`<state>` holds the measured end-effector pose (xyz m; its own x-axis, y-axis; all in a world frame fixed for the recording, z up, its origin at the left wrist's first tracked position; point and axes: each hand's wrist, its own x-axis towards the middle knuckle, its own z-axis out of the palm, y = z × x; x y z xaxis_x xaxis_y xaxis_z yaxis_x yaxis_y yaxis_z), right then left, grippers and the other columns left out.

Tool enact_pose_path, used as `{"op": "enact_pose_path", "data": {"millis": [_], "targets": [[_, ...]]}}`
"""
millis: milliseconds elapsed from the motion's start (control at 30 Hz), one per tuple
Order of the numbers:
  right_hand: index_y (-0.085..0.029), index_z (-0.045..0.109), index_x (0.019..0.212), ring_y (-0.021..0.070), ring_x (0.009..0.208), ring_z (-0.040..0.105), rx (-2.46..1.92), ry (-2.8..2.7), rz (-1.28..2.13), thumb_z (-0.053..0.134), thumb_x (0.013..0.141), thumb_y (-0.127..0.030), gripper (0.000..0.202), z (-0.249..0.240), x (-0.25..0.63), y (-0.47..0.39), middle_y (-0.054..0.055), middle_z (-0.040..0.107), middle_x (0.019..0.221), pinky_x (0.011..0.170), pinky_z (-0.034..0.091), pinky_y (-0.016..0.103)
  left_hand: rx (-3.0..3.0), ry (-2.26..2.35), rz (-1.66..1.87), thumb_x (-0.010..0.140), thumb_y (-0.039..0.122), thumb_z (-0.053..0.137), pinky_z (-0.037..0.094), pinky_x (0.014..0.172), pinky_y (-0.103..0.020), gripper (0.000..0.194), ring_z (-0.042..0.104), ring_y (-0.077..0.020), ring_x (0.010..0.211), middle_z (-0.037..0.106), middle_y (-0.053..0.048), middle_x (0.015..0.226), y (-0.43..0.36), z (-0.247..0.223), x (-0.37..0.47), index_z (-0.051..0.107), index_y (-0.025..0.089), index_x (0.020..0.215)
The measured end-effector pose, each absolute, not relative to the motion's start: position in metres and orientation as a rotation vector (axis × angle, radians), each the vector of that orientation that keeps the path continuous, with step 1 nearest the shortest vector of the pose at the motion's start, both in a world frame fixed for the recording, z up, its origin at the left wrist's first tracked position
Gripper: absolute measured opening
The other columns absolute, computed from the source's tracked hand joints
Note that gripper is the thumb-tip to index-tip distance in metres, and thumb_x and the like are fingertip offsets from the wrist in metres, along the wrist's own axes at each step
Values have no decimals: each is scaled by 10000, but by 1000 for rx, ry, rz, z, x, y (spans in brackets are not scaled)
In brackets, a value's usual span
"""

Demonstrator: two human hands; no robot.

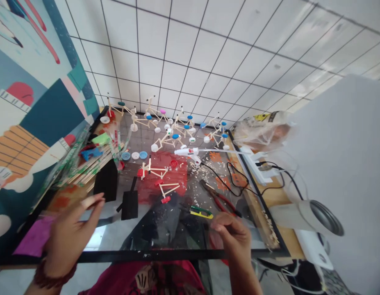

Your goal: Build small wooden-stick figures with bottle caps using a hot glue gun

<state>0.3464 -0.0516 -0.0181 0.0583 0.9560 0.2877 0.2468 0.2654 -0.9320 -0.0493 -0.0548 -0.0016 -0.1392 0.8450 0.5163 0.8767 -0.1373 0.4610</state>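
Observation:
My left hand point(73, 229) is at the lower left, thumb and fingertips pinched together just below a large black sheet point(106, 180); anything between them is too small to make out. My right hand point(234, 237) has curled fingers pressed against the thumb, and I cannot see what they hold. Just beyond its fingertips lies a small yellow and green cutter point(202, 212). Between the hands are a smaller black piece point(130, 205) and black strips. Two part-built stick frames with red caps, a farther frame point(154, 170) and a nearer frame point(169, 188), lie on a red sheet point(180, 176).
A white glue gun point(188, 152) lies behind the red sheet, its cord running right to a power strip point(257, 166). Red-handled pliers point(220, 198) lie among wood chips. Several stick models with bottle caps point(175, 136) line the back. Sticks point(82, 168) lie left.

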Motion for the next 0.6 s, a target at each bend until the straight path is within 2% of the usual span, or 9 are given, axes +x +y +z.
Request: {"op": "enact_pose_path", "data": {"millis": [100, 167, 267, 333, 400, 500, 600], "targets": [[-224, 687, 791, 167, 656, 651, -1091, -1713, 912, 657, 894, -256, 112, -11, 308, -59, 17, 692, 695, 636, 524, 288, -2303, -1852, -997, 943, 261, 557, 563, 849, -352, 211, 717, -224, 926, 764, -87, 1000, -41, -12, -26, 691, 173, 1081], [-234, 716, 996, 188, 868, 692, -991, -2018, 966, 597, 940, -286, 141, -7, 278, -66, 52, 753, 919, 795, 537, 322, -2521, -1693, -865, 948, 189, 522, 538, 936, -385, 282, 686, -236, 1049, 751, -89, 1095, -35, -18, -11, 657, 180, 1196], [-240, 618, 1282, 220, 1260, 569, -776, -2444, 1016, 539, 973, -458, 386, -10, 247, -76, 70, 696, 1265, 1068, 421, 388, -2694, -1558, -732, 946, 178, 507, 530, 950, -402, 376, 656, -245, 1126, 731, -89, 1171, -35, -26, -4, 599, 200, 1310], [-257, 592, 1317, 204, 1355, 489, -752, -2611, 986, 496, 996, -471, 397, -17, 245, -78, 48, 665, 1330, 1146, 333, 400, -2691, -1553, -687, 946, 200, 510, 538, 920, -407, 386, 671, -251, 1093, 734, -95, 1159, -40, -31, -13, 596, 208, 1321], [-264, 625, 1263, 202, 1350, 498, -851, -2646, 886, 494, 1008, -409, 321, -23, 258, -77, 36, 676, 1316, 1160, 310, 423, -2650, -1585, -634, 943, 217, 520, 534, 915, -420, 377, 684, -261, 1051, 740, -103, 1138, -45, -34, -29, 609, 203, 1309], [-251, 687, 1115, 251, 1247, 589, -1095, -2515, 625, 553, 973, -293, 199, -27, 296, -70, 56, 712, 1243, 1077, 403, 475, -2566, -1655, -557, 934, 244, 539, 528, 908, -441, 376, 690, -280, 1019, 738, -115, 1129, -51, -35, -55, 618, 197, 1298], [-241, 686, 1099, 259, 1148, 649, -1213, -2397, 371, 526, 957, -162, 227, -23, 320, -68, 84, 724, 1202, 986, 478, 474, -2497, -1658, -560, 933, 237, 537, 512, 941, -457, 345, 685, -284, 1023, 740, -109, 1115, -53, -30, -68, 628, 199, 1264]]}}
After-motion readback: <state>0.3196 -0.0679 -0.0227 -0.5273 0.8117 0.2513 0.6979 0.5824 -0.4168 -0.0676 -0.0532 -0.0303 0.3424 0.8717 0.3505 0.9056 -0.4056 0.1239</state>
